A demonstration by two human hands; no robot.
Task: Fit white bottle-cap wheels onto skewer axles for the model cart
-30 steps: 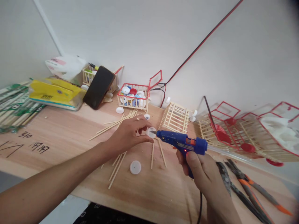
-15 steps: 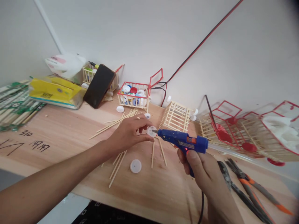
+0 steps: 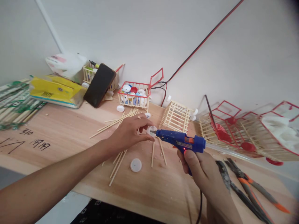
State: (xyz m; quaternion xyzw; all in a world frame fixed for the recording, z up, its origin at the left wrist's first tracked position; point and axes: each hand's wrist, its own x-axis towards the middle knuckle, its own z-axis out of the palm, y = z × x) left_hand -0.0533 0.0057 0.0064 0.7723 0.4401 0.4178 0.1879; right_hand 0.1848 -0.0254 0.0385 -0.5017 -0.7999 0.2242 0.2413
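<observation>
Between the thumb and fingers of my left hand (image 3: pixel 134 130) is a small white bottle cap (image 3: pixel 152 129), pinched above the table. My right hand (image 3: pixel 198 166) is wrapped round the handle of a blue glue gun (image 3: pixel 179 139), whose small red light glows. The gun's metal nozzle points left and reaches the inside of the cap; whether it touches cannot be made out. A clear glue stick (image 3: pixel 224 150) sticks out from the back of the gun. Another white cap (image 3: pixel 135 165) lies on the table below my left hand. Thin wooden sticks (image 3: pixel 118 168) are scattered around and under the hand.
Behind my hands stand a bare stick basket (image 3: pixel 176 115) and a red-trimmed stick cart (image 3: pixel 133 95) full of caps. Red-trimmed carts (image 3: pixel 233 130) and pliers (image 3: pixel 254 186) are at right. A phone (image 3: pixel 100 85), a yellow pack (image 3: pixel 56 90) and bundled sticks (image 3: pixel 18 105) occupy the left.
The glue gun has shifted slightly left, its nozzle going a little further into the cap. My left hand keeps nearly the same place and hold.
</observation>
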